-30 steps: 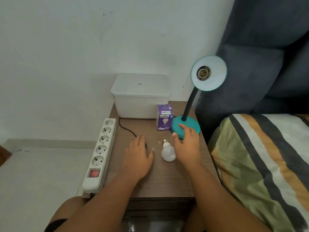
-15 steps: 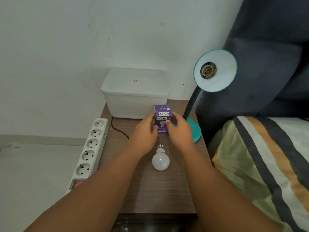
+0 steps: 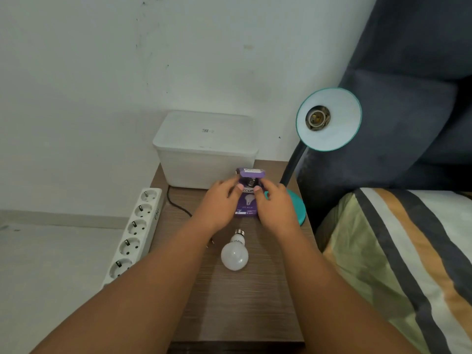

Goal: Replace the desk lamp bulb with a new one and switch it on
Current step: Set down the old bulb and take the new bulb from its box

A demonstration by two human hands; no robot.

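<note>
Both hands, left hand and right hand, hold purple bulb box, partial print "coun", flap open, fingers clasping its sides; old bulb lies mid-tabletop, just nearer.

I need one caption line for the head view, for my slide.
Both hands open the purple bulb box; old bulb lies on the table, lamp socket empty.

The surface is showing brown wood grain, matt and streaky. The old bulb is looking like frosted white plastic with a ribbed metal screw base. The purple box is appearing as printed card, the storage bin as matt translucent plastic
</note>
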